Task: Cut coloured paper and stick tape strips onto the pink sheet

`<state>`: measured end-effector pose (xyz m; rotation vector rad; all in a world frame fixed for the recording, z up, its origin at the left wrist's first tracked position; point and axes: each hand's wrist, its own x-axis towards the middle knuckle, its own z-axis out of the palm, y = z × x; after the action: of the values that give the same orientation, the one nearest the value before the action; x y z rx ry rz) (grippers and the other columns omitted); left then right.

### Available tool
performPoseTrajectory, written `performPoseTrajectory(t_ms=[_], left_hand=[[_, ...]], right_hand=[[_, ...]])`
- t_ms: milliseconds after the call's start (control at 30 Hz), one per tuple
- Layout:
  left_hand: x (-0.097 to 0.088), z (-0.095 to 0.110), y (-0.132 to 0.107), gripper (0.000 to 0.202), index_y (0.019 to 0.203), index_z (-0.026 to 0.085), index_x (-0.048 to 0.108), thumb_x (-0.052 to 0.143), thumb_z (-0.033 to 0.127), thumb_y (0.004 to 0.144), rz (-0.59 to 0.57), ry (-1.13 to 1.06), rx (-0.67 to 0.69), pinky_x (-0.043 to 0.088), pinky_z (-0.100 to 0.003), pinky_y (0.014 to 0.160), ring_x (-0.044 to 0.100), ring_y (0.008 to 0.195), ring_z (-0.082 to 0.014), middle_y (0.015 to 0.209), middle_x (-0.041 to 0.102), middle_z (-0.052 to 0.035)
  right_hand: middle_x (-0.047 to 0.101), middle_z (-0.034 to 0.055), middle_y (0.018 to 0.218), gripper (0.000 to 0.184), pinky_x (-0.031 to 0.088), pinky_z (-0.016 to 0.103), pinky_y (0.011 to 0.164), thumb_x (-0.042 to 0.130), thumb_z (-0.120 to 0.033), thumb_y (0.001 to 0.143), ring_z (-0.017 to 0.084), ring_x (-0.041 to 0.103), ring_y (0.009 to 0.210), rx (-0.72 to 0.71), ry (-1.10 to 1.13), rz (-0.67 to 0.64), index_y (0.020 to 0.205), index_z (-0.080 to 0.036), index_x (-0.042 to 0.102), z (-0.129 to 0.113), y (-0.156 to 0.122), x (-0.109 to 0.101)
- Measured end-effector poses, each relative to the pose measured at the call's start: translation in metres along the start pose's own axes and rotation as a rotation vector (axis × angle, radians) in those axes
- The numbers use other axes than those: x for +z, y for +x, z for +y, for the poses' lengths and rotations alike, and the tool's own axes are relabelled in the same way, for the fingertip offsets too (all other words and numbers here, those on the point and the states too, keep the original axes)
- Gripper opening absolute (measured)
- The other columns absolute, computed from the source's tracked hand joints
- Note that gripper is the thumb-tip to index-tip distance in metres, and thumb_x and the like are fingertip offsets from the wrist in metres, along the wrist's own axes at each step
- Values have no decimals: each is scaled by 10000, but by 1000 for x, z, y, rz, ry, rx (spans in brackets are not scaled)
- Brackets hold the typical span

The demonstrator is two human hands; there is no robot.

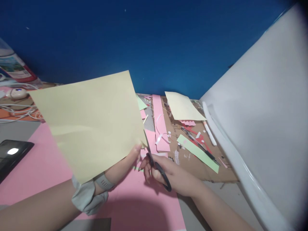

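A large sheet of pale yellow paper (93, 118) is raised at the left of the view. My left hand (134, 154) is closed on its lower right corner, the thumb on top and most fingers hidden behind the sheet. In my right hand (160, 168) is a pair of black-handled scissors (165, 179), with fingers in the loops. The blades point up and away, against the paper's right edge near my left thumb. Below both hands lies pink paper (141, 199).
Cardboard (192, 166) on the right bears a pen (201, 146), a green strip (199, 154), a white marker (210, 133), another yellow paper piece (184, 107) and scraps. At left are a black phone (13, 155), cables (21, 110) and a bottle (18, 65). A blue wall (154, 41) stands behind.
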<state>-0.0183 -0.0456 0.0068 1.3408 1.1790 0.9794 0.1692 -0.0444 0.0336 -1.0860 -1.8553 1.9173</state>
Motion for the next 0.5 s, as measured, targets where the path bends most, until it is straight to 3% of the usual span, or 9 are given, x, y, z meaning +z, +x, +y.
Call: performPoseTrajectory(t_ms=[267, 500], left_hand=[[0, 2, 0, 392, 554, 234, 463, 497, 467, 868, 68, 75, 12, 410, -310, 672, 456, 551, -158, 584, 538, 20], [-2, -1, 1, 392, 561, 233, 454, 493, 471, 869, 71, 115, -7, 412, -311, 696, 460, 558, -154, 616, 540, 16]], right_hand=[[522, -2, 809, 353, 467, 323, 755, 486, -507, 886, 131, 534, 748, 8, 62, 5, 973, -168, 530, -1, 1, 2], [514, 0, 792, 455, 491, 319, 736, 503, -605, 825, 141, 562, 750, 22, 152, 15, 922, -162, 527, 2, 1, 2]])
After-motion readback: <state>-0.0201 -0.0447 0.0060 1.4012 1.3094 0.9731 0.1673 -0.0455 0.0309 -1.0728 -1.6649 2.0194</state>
